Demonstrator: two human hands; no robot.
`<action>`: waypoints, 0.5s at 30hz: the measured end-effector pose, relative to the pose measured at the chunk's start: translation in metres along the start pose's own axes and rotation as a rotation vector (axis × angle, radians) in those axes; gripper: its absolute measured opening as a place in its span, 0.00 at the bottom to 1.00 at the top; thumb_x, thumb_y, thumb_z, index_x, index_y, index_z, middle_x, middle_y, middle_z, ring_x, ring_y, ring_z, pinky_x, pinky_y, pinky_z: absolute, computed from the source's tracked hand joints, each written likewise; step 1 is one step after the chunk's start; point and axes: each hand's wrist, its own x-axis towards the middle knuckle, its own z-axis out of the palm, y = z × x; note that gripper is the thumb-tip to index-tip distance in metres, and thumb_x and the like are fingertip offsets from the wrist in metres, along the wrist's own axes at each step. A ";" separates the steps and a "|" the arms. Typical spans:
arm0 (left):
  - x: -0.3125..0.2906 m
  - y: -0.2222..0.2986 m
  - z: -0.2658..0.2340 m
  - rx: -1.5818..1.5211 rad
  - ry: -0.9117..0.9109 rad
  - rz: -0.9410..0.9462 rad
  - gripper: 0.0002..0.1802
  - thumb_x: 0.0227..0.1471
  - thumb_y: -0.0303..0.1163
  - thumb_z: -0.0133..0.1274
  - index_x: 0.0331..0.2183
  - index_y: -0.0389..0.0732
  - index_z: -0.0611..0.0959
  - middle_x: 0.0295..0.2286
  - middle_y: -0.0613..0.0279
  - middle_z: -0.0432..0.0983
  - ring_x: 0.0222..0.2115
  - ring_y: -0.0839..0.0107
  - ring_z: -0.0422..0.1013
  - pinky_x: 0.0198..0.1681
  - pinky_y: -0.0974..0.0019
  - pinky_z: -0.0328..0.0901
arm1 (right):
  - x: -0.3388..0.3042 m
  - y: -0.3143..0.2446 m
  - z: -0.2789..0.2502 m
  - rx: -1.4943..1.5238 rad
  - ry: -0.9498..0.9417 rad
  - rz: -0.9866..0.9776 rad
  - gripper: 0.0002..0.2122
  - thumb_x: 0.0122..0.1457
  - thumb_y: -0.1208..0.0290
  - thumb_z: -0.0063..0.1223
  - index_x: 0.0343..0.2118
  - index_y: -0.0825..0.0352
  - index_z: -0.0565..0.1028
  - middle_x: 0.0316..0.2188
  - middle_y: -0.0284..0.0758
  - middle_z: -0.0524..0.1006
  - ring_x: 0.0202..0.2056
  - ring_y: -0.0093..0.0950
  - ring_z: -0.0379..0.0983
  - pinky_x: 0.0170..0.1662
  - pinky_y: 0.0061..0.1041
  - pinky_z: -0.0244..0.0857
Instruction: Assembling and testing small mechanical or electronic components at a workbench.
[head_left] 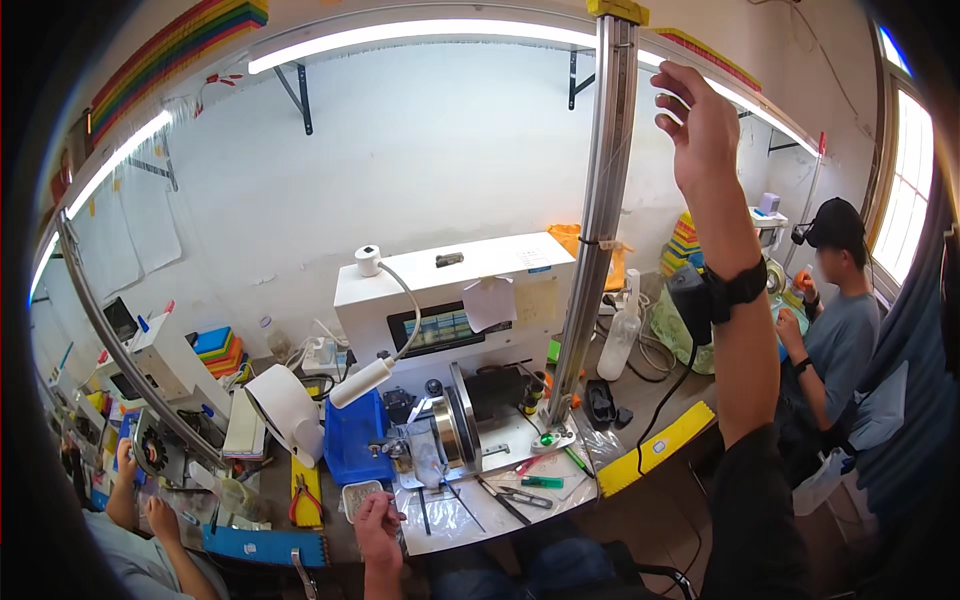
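My right hand [706,135] is raised high beside the upright metal post [603,130], close to the lit tube lamp. Its fingers are bent but apart, and nothing shows in them. A black strap with a black box [690,305] and a cable sits on that forearm. Low in front of me, my left hand [378,530] is closed, fingertips together; what they pinch, if anything, is too small to make out. Just behind it stands a small white tray [352,500] of tiny pieces. Beyond is a bench machine with a brass-coloured wheel [445,432].
A blue bin [345,455], a white lamp [285,408] and a white control box [465,270] with a screen stand behind. Tweezers [525,497] and pens lie right; red-handled pliers [304,497] lie left. A spray bottle [621,330] stands right. Other people work on both sides.
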 end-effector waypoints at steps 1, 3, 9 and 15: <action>0.000 0.000 0.002 -0.002 -0.001 0.005 0.09 0.60 0.32 0.51 0.33 0.36 0.79 0.18 0.70 0.68 0.20 0.81 0.65 0.30 0.72 0.66 | 0.002 -0.002 0.004 -0.026 0.001 0.027 0.08 0.56 0.70 0.56 0.34 0.69 0.76 0.29 0.35 0.81 0.28 0.22 0.72 0.27 0.19 0.64; -0.002 -0.001 0.008 0.032 -0.015 -0.028 0.09 0.60 0.31 0.51 0.33 0.35 0.79 0.18 0.70 0.67 0.20 0.81 0.64 0.29 0.72 0.66 | 0.010 0.002 0.010 -0.044 -0.002 0.018 0.07 0.56 0.70 0.56 0.34 0.68 0.76 0.29 0.34 0.81 0.27 0.21 0.72 0.26 0.19 0.64; -0.006 0.002 0.020 0.115 -0.003 -0.035 0.09 0.59 0.32 0.51 0.32 0.36 0.79 0.17 0.71 0.65 0.19 0.80 0.62 0.29 0.71 0.64 | 0.012 0.002 0.014 -0.133 -0.132 0.000 0.06 0.56 0.69 0.55 0.33 0.66 0.77 0.27 0.34 0.80 0.27 0.20 0.73 0.25 0.18 0.63; -0.008 0.000 0.019 0.126 -0.026 -0.063 0.09 0.59 0.32 0.51 0.33 0.36 0.79 0.17 0.71 0.65 0.19 0.80 0.63 0.29 0.71 0.65 | 0.006 0.002 0.019 -0.212 -0.153 -0.046 0.07 0.55 0.68 0.57 0.31 0.66 0.78 0.26 0.34 0.80 0.26 0.19 0.72 0.25 0.18 0.62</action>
